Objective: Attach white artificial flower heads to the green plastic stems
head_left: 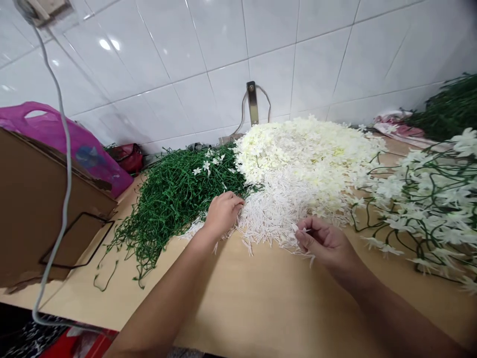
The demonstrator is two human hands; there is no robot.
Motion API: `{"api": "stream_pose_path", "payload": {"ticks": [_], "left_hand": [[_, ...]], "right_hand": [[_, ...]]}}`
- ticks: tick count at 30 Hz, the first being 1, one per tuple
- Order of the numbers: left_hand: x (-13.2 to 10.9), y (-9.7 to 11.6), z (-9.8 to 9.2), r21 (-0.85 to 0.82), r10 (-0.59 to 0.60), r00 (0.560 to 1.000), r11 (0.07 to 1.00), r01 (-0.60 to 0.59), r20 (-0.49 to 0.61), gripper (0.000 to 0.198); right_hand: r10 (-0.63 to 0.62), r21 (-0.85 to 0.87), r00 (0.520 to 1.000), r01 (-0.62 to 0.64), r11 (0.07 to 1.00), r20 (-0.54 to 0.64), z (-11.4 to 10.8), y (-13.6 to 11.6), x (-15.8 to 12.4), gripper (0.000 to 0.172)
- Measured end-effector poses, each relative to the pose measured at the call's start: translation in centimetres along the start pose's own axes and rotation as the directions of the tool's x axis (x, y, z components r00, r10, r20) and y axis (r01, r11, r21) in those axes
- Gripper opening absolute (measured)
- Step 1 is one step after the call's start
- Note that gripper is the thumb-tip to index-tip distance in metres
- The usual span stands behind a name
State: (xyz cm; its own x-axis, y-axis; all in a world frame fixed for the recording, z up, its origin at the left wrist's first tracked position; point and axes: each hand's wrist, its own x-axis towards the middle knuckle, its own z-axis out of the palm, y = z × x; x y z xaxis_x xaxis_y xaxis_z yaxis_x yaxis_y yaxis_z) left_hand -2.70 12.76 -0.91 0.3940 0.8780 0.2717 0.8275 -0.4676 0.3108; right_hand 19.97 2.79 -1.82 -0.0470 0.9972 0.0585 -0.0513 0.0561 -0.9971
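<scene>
My left hand (224, 213) is at the seam between a heap of green plastic flower stems (167, 191) and a pile of thin white stamen-like pieces (274, 206). Its fingers are curled together, and whatever they pinch is hidden. To the right, my right hand (324, 241) pinches a small white flower piece (295, 228) between thumb and forefinger, just above the pile's front edge. Behind the thin pieces rises a mound of cream-white artificial petals (309, 144). A few white blossoms (206, 165) rest on the green stems.
White flowers on green stems (421, 199) spread over the right of the wooden table (257, 293). More green stems (450, 107) lie behind them. At left stand a cardboard box (44, 209) and a pink plastic bag (100, 154); a grey cable (66, 149) hangs in front. A tiled wall (216, 54) borders the back.
</scene>
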Motion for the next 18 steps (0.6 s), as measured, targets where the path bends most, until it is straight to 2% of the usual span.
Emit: {"api": "stream_pose_path", "payload": {"ticks": [3,5,7,10,12,13,15,17,18], "left_hand": [[1.3,-0.2,-0.4,-0.165,-0.035,0.991,0.986,0.014,-0.128,0.018],[2.5,-0.5,-1.2,-0.324,-0.118,0.969,0.945,0.042,-0.219,0.014],[4.0,-0.7,-2.2,-0.524,-0.235,0.933,0.85,0.062,-0.271,0.011],[5.8,-0.4,-3.9,-0.747,-0.372,0.872,0.665,0.013,-0.317,0.009],[6.1,0.4,-4.8,-0.801,-0.417,0.86,0.598,0.016,-0.295,0.012],[5.8,0.9,-5.0,-0.812,-0.418,0.867,0.584,0.027,-0.272,0.012],[4.3,2.2,-4.9,-0.816,-0.369,0.909,0.574,0.061,-0.192,0.013],[1.9,3.7,-4.0,-0.821,-0.282,0.958,0.558,0.124,-0.047,0.012],[0.6,4.5,-3.3,-0.832,-0.268,0.963,0.526,0.174,0.032,0.011]], "right_hand": [[0.01,0.023,1.0,-0.009,1.0,-0.002,-0.2,0.1,0.1,0.028],[0.006,0.034,1.0,-0.006,0.999,0.001,-0.3,0.0,0.1,0.028],[-0.003,0.028,1.0,0.002,1.0,0.01,-0.3,-0.1,0.2,0.029],[-0.016,0.014,0.999,0.016,1.0,0.028,-0.3,-0.3,0.3,0.03],[-0.021,0.023,0.999,0.02,1.0,0.03,-0.4,-0.3,0.4,0.029],[-0.02,0.032,0.999,0.02,0.999,0.029,-0.5,-0.3,0.4,0.029],[-0.015,0.053,0.999,0.014,0.998,0.028,-0.6,-0.3,0.5,0.028],[-0.002,0.074,1.0,0.0,0.997,0.031,-0.5,-0.3,0.5,0.029],[0.011,0.081,0.999,-0.014,0.997,0.038,-0.5,-0.4,0.4,0.03]]}}
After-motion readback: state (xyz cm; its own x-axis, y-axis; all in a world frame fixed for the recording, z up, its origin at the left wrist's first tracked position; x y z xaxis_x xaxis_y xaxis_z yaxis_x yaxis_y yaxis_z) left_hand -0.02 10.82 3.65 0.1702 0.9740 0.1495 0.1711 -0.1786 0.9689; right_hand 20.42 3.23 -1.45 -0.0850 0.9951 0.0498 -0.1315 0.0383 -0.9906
